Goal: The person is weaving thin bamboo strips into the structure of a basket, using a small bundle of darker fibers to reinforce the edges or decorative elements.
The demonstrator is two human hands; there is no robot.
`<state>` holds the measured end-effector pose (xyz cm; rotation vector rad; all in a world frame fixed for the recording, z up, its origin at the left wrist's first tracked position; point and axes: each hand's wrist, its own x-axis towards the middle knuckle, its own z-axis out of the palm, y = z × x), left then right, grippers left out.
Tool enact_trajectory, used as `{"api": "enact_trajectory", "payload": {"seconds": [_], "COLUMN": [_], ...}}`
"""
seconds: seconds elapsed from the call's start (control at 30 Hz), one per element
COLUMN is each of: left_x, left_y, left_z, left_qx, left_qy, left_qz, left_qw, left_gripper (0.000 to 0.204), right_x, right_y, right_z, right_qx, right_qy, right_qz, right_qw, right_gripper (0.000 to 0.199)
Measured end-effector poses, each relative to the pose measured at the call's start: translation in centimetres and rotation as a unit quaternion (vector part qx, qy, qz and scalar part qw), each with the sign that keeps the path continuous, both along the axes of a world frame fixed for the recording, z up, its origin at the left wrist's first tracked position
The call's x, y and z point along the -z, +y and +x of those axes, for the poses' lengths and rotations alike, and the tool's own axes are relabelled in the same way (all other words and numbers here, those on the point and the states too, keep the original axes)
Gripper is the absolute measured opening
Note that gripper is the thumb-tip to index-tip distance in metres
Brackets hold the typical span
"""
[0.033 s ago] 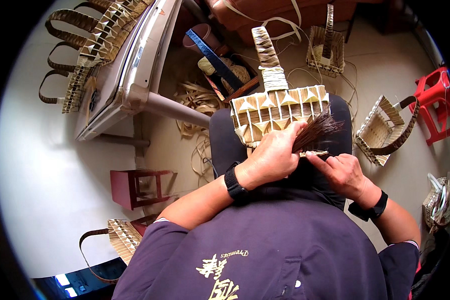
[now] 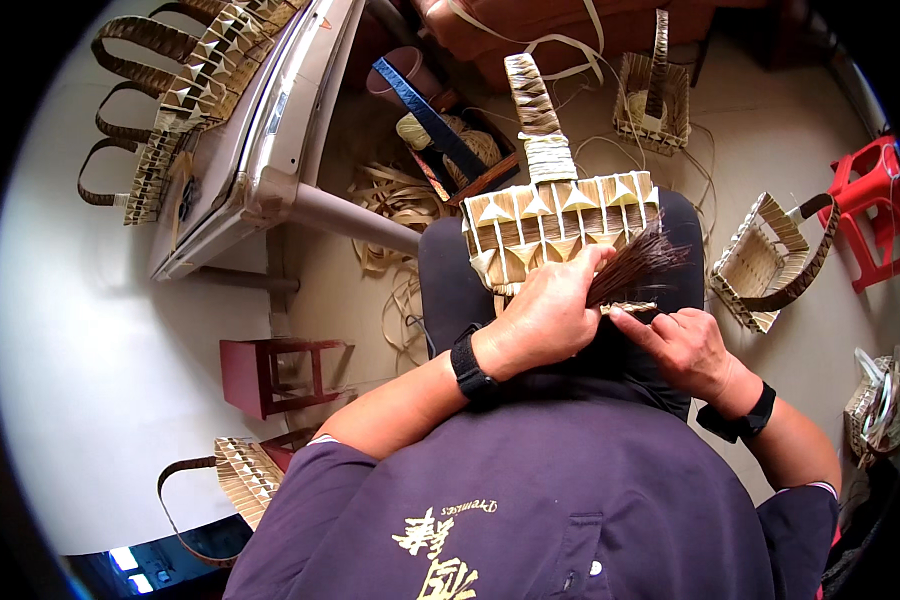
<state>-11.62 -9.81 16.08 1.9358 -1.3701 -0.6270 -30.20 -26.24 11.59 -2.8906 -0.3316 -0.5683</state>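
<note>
**Woven basket [image 2: 562, 222] just beyond left fingers [image 2: 590, 264]**

Left hand [image 2: 546, 312] closed; right hand [image 2: 694, 350] curled, index extended. Dark fibre bundle [image 2: 646, 263]: gripped in left fingers, fanning to their right. Pale strip [image 2: 631, 307]: at right index tip; whether pinched, cannot tell.

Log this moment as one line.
left hand: holds dark bristle bundle | right hand: at pale narrow strip | beyond hands: handled woven basket

Wall [image 2: 110, 350], white, brightly lit, left. Floor [image 2: 750, 130], pale beige. Tabletop [image 2: 280, 130], pale-edged, upper left (bent by the lens). Dark-red stool [image 2: 255, 378], low, left. Bright-red plastic stool [image 2: 860, 205], far right.
</note>
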Motion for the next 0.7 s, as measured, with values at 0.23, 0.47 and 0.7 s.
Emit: {"api": "enact_trajectory", "payload": {"seconds": [0.23,0.47,0.7], "left_x": [0.8,1.5,1.1], "left_y": [-0.1,0.1,0.4], "left_z": [-0.2,-0.4,0.1], "left_qx": [0.002,0.013,0.018], "left_qy": [0.048,0.077,0.039], "left_qz": [0.0,-0.009,-0.021], "left_qw": [0.999,0.997,0.999], "left_gripper": [0.036,0.02,0.019], "right_x": [0.7,1.2,-0.6], "right_y": [0.0,1.1,-1.3], "right_z": [-0.3,-0.4,0.7], "right_qx": [0.008,0.031,0.04], "right_qy": [0.038,0.119,0.408], "right_qz": [0.041,0.285,0.802], "right_qw": [0.998,0.951,0.433], "right_gripper": [0.057,0.057,0.059]}}
